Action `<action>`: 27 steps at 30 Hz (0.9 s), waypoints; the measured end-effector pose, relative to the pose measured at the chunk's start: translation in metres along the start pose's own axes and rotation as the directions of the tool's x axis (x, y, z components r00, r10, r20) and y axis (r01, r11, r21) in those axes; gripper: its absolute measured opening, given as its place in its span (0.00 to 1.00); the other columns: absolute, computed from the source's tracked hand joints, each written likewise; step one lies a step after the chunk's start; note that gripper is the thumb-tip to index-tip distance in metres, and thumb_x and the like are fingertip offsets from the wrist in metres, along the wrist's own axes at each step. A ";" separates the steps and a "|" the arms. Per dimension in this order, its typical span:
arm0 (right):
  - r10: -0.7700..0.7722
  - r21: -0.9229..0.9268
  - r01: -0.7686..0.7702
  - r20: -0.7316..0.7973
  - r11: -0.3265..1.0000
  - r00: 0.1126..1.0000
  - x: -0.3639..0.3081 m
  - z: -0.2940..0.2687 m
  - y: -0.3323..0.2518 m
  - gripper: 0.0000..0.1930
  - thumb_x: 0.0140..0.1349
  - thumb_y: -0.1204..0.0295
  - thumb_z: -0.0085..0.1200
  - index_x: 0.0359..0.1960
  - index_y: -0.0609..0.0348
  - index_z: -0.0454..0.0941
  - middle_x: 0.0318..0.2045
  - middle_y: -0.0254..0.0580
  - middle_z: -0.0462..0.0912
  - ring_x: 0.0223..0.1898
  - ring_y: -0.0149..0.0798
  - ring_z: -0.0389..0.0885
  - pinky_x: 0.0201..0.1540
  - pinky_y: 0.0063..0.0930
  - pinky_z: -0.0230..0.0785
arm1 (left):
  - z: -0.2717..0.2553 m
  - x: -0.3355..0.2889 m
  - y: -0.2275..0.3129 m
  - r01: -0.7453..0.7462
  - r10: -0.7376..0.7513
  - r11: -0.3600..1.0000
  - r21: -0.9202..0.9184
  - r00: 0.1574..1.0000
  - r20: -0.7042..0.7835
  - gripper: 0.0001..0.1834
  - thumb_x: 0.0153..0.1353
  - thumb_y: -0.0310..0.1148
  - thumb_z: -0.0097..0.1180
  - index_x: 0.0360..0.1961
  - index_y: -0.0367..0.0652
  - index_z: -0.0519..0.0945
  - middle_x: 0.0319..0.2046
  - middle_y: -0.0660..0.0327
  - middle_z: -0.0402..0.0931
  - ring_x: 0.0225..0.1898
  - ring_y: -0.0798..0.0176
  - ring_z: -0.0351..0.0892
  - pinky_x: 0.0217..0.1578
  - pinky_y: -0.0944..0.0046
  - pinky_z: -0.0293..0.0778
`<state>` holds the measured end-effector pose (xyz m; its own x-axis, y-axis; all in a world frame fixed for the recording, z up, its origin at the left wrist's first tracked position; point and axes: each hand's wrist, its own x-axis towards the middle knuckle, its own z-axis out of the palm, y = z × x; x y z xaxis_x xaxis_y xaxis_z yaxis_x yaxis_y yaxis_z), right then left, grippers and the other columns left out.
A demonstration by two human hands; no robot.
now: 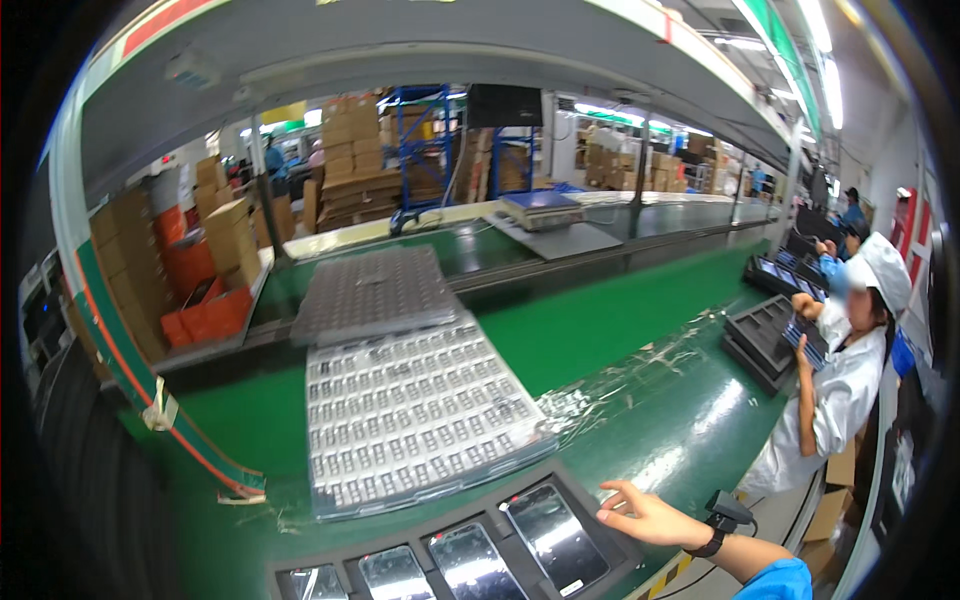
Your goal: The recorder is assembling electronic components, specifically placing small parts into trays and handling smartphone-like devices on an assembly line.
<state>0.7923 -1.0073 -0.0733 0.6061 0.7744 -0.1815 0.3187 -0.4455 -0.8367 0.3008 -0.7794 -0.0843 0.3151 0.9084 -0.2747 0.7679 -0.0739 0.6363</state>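
My right hand (645, 516) reaches in from the lower right, its fingers apart with nothing between them. A black strap with a small black device (728, 512) sits on that wrist, below a blue sleeve. The fingertips hover at the right side of a dark foam tray (480, 505); whether they touch it I cannot tell. Several phones with glossy dark screens lie in its slots; the nearest to my hand is the rightmost phone (556, 540). Just beyond lies a clear plastic tray (420, 410) filled with rows of small parts. My left hand is out of the picture.
A dark dimpled tray (375, 290) overlaps the far end of the parts tray. Clear plastic wrap (570, 408) lies on the green bench. At right, a co-worker in white (830, 390) holds a phone beside stacked foam trays (760, 340). A scale (540, 208) stands behind.
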 end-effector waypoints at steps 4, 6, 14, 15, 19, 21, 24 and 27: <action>-0.079 0.369 -0.051 0.329 0.928 0.941 0.003 0.003 0.029 0.35 0.70 0.51 0.48 0.69 0.64 0.54 0.62 0.57 0.69 0.58 0.39 0.72 0.61 0.33 0.64 | -0.020 0.007 0.040 0.429 -0.321 0.427 -0.796 0.895 0.310 0.16 0.61 0.36 0.60 0.47 0.38 0.79 0.41 0.60 0.80 0.44 0.63 0.77 0.47 0.62 0.73; 0.383 0.527 -0.541 0.384 0.656 0.840 -0.018 -0.012 0.004 0.31 0.66 0.58 0.57 0.66 0.62 0.63 0.50 0.37 0.77 0.45 0.28 0.78 0.46 0.23 0.73 | -0.030 0.010 0.049 0.395 -0.251 0.348 -0.850 0.913 0.321 0.10 0.60 0.33 0.57 0.41 0.43 0.80 0.36 0.62 0.81 0.39 0.63 0.79 0.42 0.63 0.76; 0.242 0.927 0.243 -0.316 0.286 0.918 -0.111 -0.028 0.083 0.22 0.61 0.74 0.50 0.57 0.70 0.70 0.46 0.48 0.82 0.42 0.40 0.84 0.47 0.31 0.76 | -0.003 0.064 0.156 0.158 0.582 0.345 -0.925 0.737 0.343 0.26 0.66 0.43 0.50 0.61 0.39 0.70 0.56 0.54 0.74 0.58 0.52 0.71 0.60 0.49 0.64; 0.261 0.894 0.355 -0.424 0.274 0.867 -0.123 -0.025 0.083 0.22 0.61 0.73 0.50 0.56 0.69 0.71 0.45 0.47 0.82 0.41 0.40 0.84 0.46 0.31 0.77 | 0.011 0.074 0.167 0.192 0.708 0.305 -0.933 0.609 0.357 0.26 0.66 0.44 0.49 0.61 0.42 0.70 0.56 0.55 0.74 0.59 0.52 0.70 0.60 0.49 0.63; 0.383 0.696 0.648 -0.715 0.309 0.585 -0.166 -0.015 0.132 0.14 0.63 0.68 0.51 0.44 0.64 0.79 0.35 0.43 0.85 0.38 0.39 0.85 0.43 0.31 0.78 | 0.050 0.085 0.251 0.336 0.838 0.396 -0.855 0.249 0.486 0.42 0.64 0.49 0.53 0.73 0.43 0.52 0.70 0.49 0.54 0.61 0.46 0.68 0.57 0.51 0.70; 0.446 0.662 0.698 -0.730 0.274 0.517 -0.177 -0.015 0.141 0.13 0.64 0.67 0.50 0.42 0.63 0.80 0.35 0.43 0.85 0.37 0.39 0.85 0.43 0.31 0.78 | 0.060 0.083 0.270 0.320 0.829 0.455 -0.831 0.190 0.526 0.44 0.62 0.46 0.56 0.73 0.41 0.49 0.69 0.46 0.54 0.57 0.47 0.71 0.55 0.53 0.72; 0.502 0.574 0.783 -0.763 0.239 0.407 -0.173 -0.017 0.155 0.14 0.68 0.62 0.49 0.38 0.59 0.81 0.35 0.41 0.86 0.37 0.40 0.85 0.44 0.33 0.78 | 0.056 0.077 0.273 0.233 0.829 0.492 -0.839 0.168 0.533 0.42 0.62 0.43 0.56 0.72 0.41 0.51 0.66 0.44 0.58 0.53 0.51 0.73 0.53 0.55 0.73; 0.451 0.575 0.785 -0.778 0.229 0.438 -0.154 -0.018 0.162 0.17 0.69 0.59 0.49 0.48 0.58 0.78 0.43 0.40 0.84 0.43 0.41 0.83 0.50 0.34 0.75 | 0.034 0.072 0.248 -0.002 0.803 0.475 -0.880 0.411 0.432 0.39 0.62 0.40 0.58 0.70 0.41 0.55 0.60 0.47 0.66 0.46 0.55 0.78 0.44 0.59 0.76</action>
<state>0.7637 -1.2065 -0.1714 0.9760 -0.2109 -0.0546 0.1298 0.7643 -0.6316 0.5324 -0.7465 0.0296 0.9870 0.1358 0.0863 -0.1266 0.3247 0.9373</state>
